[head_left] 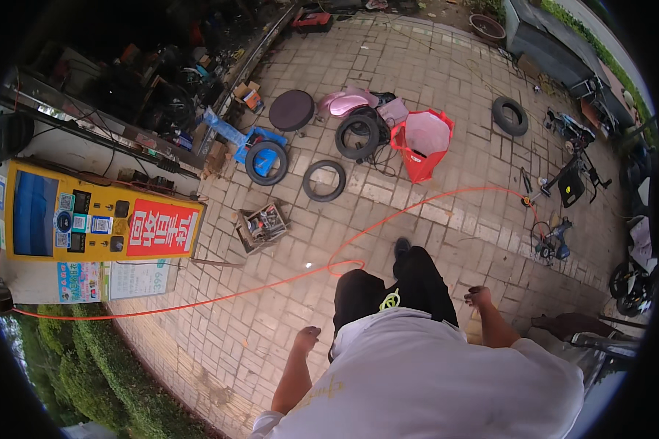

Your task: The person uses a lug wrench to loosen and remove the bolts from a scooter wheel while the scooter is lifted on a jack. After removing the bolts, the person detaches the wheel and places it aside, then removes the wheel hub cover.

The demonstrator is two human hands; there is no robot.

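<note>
Both arms hang apart at the sides of my body. My left hand (307,338) is above the paving, fingers loosely bent, with nothing visible in it. On the other side, my right hand (478,296) hangs with its fingers slightly curled and apart, also holding nothing I can see. Neither hand touches an object. An orange hose (271,284) crosses the ground ahead of my legs, with a small loop near my knee. Left of my feet stands an open crate of tools and small parts (262,227). Farther ahead lies a black tyre (324,181).
More tyres (509,117) lie on the brick paving. A red bag (422,146), a round dark stool (291,110) and a blue bin (260,139) stand ahead. A yellow kiosk (110,224) is at left. A partly dismantled scooter (564,179) and parked two-wheelers (633,271) are at right.
</note>
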